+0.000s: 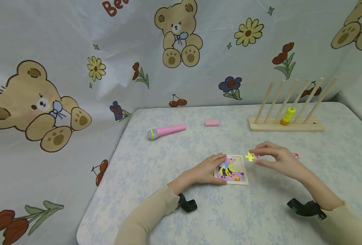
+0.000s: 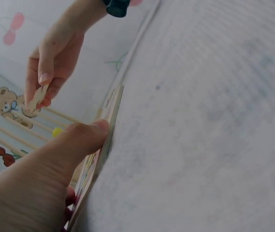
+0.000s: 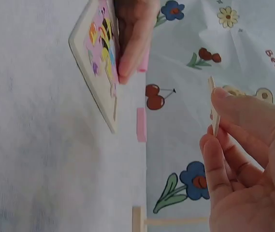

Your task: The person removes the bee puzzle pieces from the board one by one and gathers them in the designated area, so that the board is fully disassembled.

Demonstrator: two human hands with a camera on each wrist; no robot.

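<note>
- Right hand (image 1: 277, 159): pinching one puzzle piece (image 1: 250, 156), just right of the puzzle board (image 1: 245, 170).
- Left hand (image 1: 206, 171): gripping the board's left side.
- Step, I judge: filling the bare upper-right gap; next calls for lining up that piece.
- Hidden from me: board's left edge, partly; pink thing (image 1: 295, 156) behind right wrist, unidentifiable.
</note>
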